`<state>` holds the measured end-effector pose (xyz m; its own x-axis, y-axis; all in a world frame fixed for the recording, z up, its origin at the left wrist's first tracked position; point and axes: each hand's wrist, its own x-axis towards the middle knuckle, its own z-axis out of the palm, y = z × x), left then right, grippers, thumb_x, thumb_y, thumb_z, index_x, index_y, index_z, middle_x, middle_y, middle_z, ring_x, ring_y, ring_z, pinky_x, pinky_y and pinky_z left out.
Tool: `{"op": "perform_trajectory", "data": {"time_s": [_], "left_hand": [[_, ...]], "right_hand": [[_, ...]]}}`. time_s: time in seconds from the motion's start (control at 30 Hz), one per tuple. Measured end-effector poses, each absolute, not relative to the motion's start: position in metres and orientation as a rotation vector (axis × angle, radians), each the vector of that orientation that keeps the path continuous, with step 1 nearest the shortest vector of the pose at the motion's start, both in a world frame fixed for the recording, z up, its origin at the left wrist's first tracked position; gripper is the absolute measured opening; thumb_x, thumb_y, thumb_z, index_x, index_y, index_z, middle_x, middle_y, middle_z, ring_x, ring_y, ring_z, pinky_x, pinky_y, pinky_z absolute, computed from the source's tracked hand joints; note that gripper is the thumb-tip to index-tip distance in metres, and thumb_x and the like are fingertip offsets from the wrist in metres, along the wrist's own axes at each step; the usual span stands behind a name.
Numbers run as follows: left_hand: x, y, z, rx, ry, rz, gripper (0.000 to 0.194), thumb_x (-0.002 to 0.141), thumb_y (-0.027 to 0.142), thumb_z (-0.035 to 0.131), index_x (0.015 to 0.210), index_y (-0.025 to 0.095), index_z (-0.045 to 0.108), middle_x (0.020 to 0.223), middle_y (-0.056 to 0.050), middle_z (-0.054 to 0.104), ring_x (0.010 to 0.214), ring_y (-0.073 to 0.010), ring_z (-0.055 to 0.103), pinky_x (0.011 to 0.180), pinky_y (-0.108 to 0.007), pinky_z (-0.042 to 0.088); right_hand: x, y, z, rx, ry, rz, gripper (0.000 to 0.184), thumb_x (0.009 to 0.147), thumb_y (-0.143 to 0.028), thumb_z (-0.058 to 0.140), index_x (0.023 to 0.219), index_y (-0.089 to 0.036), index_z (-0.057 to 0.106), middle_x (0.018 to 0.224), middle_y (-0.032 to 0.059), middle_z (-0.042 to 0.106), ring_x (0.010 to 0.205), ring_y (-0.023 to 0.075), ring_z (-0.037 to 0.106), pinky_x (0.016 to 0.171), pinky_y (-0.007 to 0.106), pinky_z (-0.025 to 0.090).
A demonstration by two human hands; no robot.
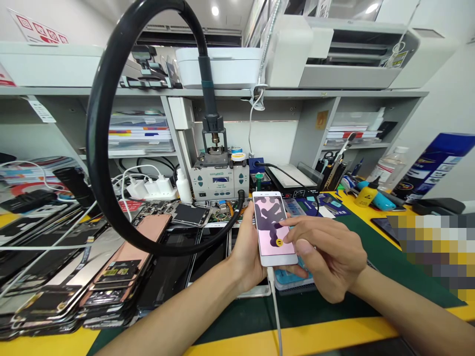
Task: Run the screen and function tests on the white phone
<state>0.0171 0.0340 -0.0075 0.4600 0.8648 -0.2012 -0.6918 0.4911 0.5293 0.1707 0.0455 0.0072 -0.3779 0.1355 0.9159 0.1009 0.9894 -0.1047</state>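
My left hand holds a white smartphone upright, tilted back, its palm and thumb along the left edge. Fingertips of that hand show past the phone's lower right corner. The lit screen has dark blotches on pink and a small yellow round icon. From the bottom of the phone a white charging cable runs down toward me. My right hand is over the screen's right side with its index finger stretched out at the glass; whether it touches is unclear. Nothing is held in it, and its thumb stands apart.
Stacked phone parts cover the left side. A thick black hose loops up from a hot-air rework station. Behind my right hand stand a black-framed heating plate and a yellow bottle. Part of the right side is pixelated.
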Motion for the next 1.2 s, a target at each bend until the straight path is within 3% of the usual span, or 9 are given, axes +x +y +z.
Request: {"op": "perform_trajectory", "data": {"time_s": [0.17, 0.4, 0.73, 0.87, 0.93, 1.03, 1.13, 1.2], "left_hand": [[0.017, 0.034, -0.01, 0.417, 0.471, 0.978, 0.067, 0.09, 0.075, 0.042, 0.107, 0.016, 0.069, 0.082, -0.008, 0.073, 0.065, -0.0226, 0.068, 0.057, -0.036, 0.057], [0.017, 0.033, -0.007, 0.446, 0.53, 1.01, 0.069, 0.091, 0.071, 0.044, 0.125, 0.015, 0.066, 0.091, -0.01, 0.075, 0.07, -0.0233, 0.069, 0.059, -0.033, 0.056], [0.016, 0.032, 0.0, 0.381, 0.544, 1.039, 0.066, 0.092, 0.066, 0.045, 0.125, 0.012, 0.066, 0.103, -0.014, 0.073, 0.082, -0.0269, 0.07, 0.071, -0.036, 0.056], [0.014, 0.032, 0.0, 0.424, 0.496, 1.013, 0.066, 0.091, 0.067, 0.048, 0.132, 0.016, 0.061, 0.1, -0.014, 0.073, 0.079, -0.0268, 0.07, 0.07, -0.038, 0.056], [0.014, 0.031, 0.002, 0.456, 0.5, 1.023, 0.07, 0.091, 0.07, 0.044, 0.132, 0.015, 0.061, 0.096, -0.015, 0.072, 0.076, -0.0267, 0.07, 0.067, -0.039, 0.056], [0.012, 0.03, 0.008, 0.514, 0.518, 1.058, 0.074, 0.092, 0.073, 0.038, 0.129, 0.013, 0.061, 0.09, -0.015, 0.071, 0.072, -0.0266, 0.07, 0.062, -0.038, 0.056], [0.01, 0.03, 0.013, 0.552, 0.535, 1.116, 0.073, 0.094, 0.072, 0.036, 0.127, 0.012, 0.063, 0.091, -0.015, 0.072, 0.073, -0.0267, 0.07, 0.062, -0.038, 0.057], [0.008, 0.031, 0.016, 0.587, 0.532, 1.147, 0.071, 0.095, 0.069, 0.035, 0.126, 0.011, 0.063, 0.093, -0.015, 0.072, 0.075, -0.027, 0.071, 0.062, -0.038, 0.058]], "right_hand": [[0.171, 0.048, 0.009, -0.184, -1.941, 0.02, 0.02, 0.08, -0.003, 0.049, 0.07, -0.017, 0.06, 0.061, 0.0036, 0.066, 0.056, 0.0144, 0.067, 0.076, 0.034, 0.066], [0.172, 0.047, 0.009, -0.175, -1.937, 0.004, 0.02, 0.079, -0.004, 0.049, 0.073, -0.018, 0.061, 0.062, 0.0029, 0.066, 0.056, 0.0147, 0.067, 0.078, 0.034, 0.065], [0.171, 0.047, 0.006, -0.09, -1.918, 0.062, 0.018, 0.077, -0.005, 0.049, 0.071, -0.017, 0.061, 0.062, 0.0026, 0.065, 0.055, 0.0143, 0.064, 0.076, 0.035, 0.065], [0.182, 0.058, 0.007, -0.183, -1.806, 0.123, 0.018, 0.079, -0.01, 0.054, 0.064, -0.018, 0.059, 0.059, 0.0011, 0.061, 0.054, 0.0138, 0.058, 0.069, 0.035, 0.059], [0.187, 0.066, 0.006, -0.4, -1.666, 0.338, 0.018, 0.08, -0.016, 0.061, 0.062, -0.018, 0.059, 0.059, -0.0001, 0.058, 0.055, 0.0129, 0.054, 0.064, 0.031, 0.052], [0.187, 0.078, 0.007, -0.563, -1.553, 0.548, 0.008, 0.083, -0.021, 0.061, 0.09, -0.018, 0.065, 0.075, 0.0013, 0.06, 0.068, 0.015, 0.058, 0.063, 0.029, 0.049], [0.18, 0.082, 0.009, -0.638, -1.567, 0.872, 0.034, 0.084, -0.021, 0.057, 0.118, -0.018, 0.059, 0.102, 0.0074, 0.063, 0.093, 0.021, 0.065, 0.071, 0.032, 0.055], [0.174, 0.08, 0.011, -0.637, -1.605, 1.118, 0.042, 0.081, -0.021, 0.054, 0.123, -0.017, 0.057, 0.11, 0.0096, 0.063, 0.095, 0.0215, 0.066, 0.072, 0.034, 0.057]]}}
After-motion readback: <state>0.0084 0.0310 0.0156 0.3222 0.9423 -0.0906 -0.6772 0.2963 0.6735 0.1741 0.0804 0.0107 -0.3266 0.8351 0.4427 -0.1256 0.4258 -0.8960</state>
